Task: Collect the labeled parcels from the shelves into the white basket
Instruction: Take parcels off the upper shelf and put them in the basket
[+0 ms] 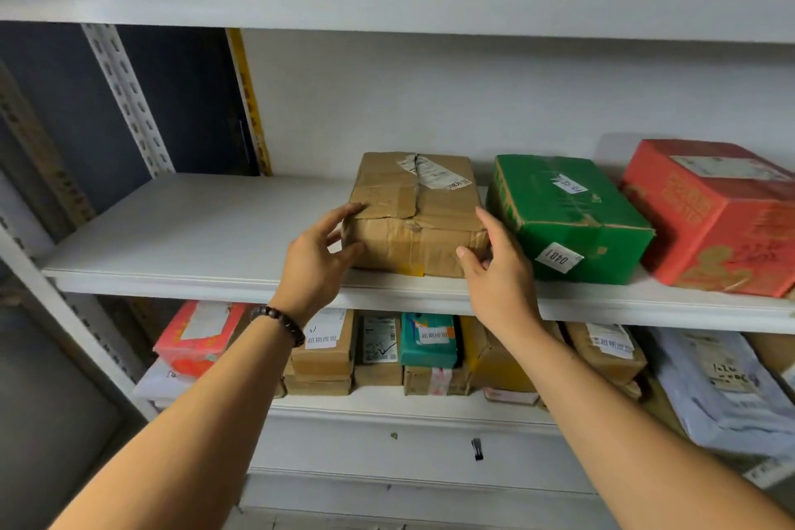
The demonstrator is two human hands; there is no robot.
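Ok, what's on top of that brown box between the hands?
On the brown box: a torn white label toward the back, plus tape. Fingers of the left hand cover its near left corner.

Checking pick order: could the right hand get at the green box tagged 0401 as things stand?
Probably yes. The green box lies just beside the right hand, nothing stacked on it, its front at the shelf edge. The brown parcel and red box close alongside might crowd a side grip.

Brown parcel (pixel 415 213), green box (pixel 568 219), red box (pixel 714 219)
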